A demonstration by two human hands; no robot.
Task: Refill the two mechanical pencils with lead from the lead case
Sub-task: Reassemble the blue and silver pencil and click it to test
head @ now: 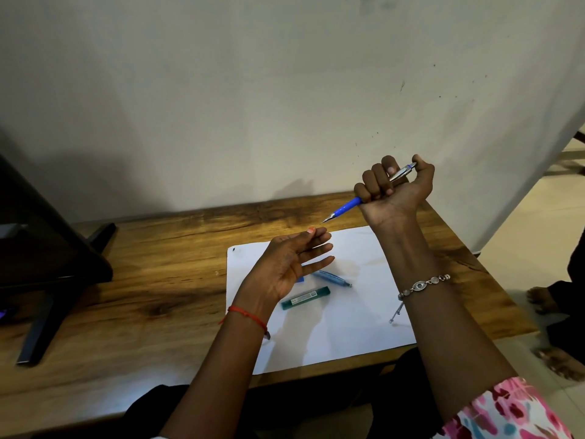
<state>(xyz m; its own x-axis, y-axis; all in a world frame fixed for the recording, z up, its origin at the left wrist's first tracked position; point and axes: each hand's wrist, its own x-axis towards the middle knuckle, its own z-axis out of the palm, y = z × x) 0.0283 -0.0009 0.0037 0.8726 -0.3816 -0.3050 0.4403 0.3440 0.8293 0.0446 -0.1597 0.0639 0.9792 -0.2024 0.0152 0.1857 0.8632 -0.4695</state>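
A blue pencil (346, 206) is gripped in the closed right hand (394, 182), thumb on its cap, at two o'clock. The left hand (292, 264) is held open and empty. The second pencil (332, 278) and lead case (305, 298) lie on the paper (364, 312); refilling is judged barely begun.

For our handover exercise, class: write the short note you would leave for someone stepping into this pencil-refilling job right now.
Right hand: fist closed around the blue pencil, raised above the table, tip pointing down-left, thumb on the cap end.
Left hand: open, palm up, holding nothing, hovering over the paper.
Second pencil and green lead case lie on the paper, the pencil partly hidden by the left hand.
Done: cannot tell whether either pencil has lead in it.
Left: check the blue pencil feeds lead, then refill the second.
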